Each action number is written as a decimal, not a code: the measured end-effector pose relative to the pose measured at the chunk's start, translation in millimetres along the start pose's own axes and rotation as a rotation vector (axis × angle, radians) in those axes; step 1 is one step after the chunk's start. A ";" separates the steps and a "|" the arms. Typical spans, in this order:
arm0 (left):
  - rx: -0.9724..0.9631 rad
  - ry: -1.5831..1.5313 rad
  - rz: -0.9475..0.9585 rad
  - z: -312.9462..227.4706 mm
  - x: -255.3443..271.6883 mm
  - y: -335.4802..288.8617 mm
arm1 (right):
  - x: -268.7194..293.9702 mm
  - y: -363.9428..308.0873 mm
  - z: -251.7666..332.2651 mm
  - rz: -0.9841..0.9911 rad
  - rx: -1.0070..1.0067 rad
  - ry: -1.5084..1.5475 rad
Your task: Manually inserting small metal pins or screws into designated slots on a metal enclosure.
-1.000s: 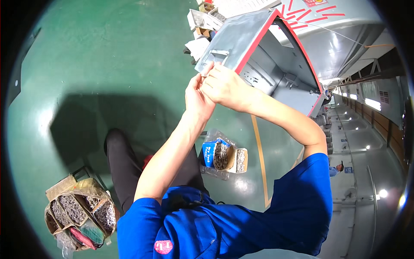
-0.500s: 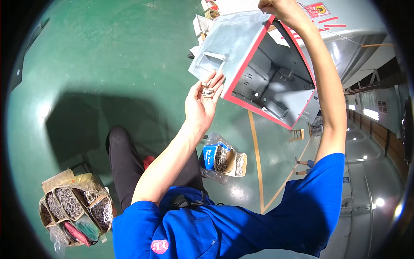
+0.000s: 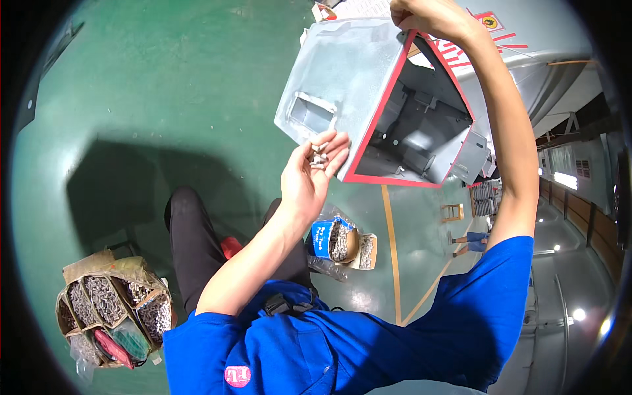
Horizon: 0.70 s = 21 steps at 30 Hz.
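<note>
A grey metal cabinet (image 3: 342, 59) with red edging round its opening is tilted in front of me. My left hand (image 3: 308, 172) is palm up beside the cabinet's lower left corner. Its half-curled fingers hold several small whitish cylindrical pieces (image 3: 318, 158). At the cabinet's top corner my right hand (image 3: 428, 18) has its fingers pressed together against the edge. Whatever those fingers pinch is hidden. Inside the cabinet, brackets and small holes show on the grey walls.
A divided bag (image 3: 105, 299) of small metal parts sits on the green floor at lower left. Near my legs lies an opened blue carton (image 3: 322, 238) of similar pieces, beside a smaller box (image 3: 367, 252). A person (image 3: 471, 240) is farther off at right, near a wooden stool (image 3: 452, 212).
The cabinet shows farther left and its opening has turned slightly. My left hand sits a little lower, its fingers more curled round the pieces. My right hand stays at the top corner.
</note>
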<state>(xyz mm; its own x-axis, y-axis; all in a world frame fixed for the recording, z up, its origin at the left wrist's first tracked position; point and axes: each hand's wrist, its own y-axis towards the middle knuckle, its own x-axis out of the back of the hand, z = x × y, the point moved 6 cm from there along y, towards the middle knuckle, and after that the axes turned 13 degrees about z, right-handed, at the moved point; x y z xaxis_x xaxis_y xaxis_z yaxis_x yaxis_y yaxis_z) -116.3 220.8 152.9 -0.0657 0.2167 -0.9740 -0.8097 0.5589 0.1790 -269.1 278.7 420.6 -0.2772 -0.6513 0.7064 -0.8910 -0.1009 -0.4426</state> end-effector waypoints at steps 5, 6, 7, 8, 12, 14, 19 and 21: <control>0.253 0.228 0.010 32.4 -24.7 -39.5 | 16.7 -31.3 42.2 -0.184 0.093 -0.232; 0.244 0.294 0.042 37.1 -30.0 -44.9 | 19.0 -36.5 48.4 -0.233 0.112 -0.310; 0.239 0.361 0.075 39.8 -34.1 -48.9 | 18.2 -43.6 39.7 -0.283 0.091 0.078; 0.280 0.358 0.090 43.8 -36.1 -51.2 | 13.8 -51.7 43.2 -0.344 0.181 -0.040; 0.296 0.801 0.250 52.3 -53.3 -58.1 | -5.1 -76.3 53.2 -0.455 0.388 -0.324; 0.135 1.291 0.421 54.0 -62.2 -60.7 | -1.9 -82.6 74.3 -0.398 0.293 -0.354; 0.328 1.916 0.590 73.6 -69.2 -77.9 | -23.2 -91.9 101.4 -0.390 0.178 -0.782; 0.323 1.995 0.652 82.0 -62.4 -82.0 | -27.1 -99.1 103.1 -0.367 0.166 -0.811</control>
<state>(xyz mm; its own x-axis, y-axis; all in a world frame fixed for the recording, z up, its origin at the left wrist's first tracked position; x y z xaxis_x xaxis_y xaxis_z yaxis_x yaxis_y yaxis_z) 2.0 227.2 210.4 -0.7804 -0.4211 0.4621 -0.3298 0.9052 0.2680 -136.2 228.9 388.4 0.4083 -0.8805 0.2408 -0.7925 -0.4728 -0.3851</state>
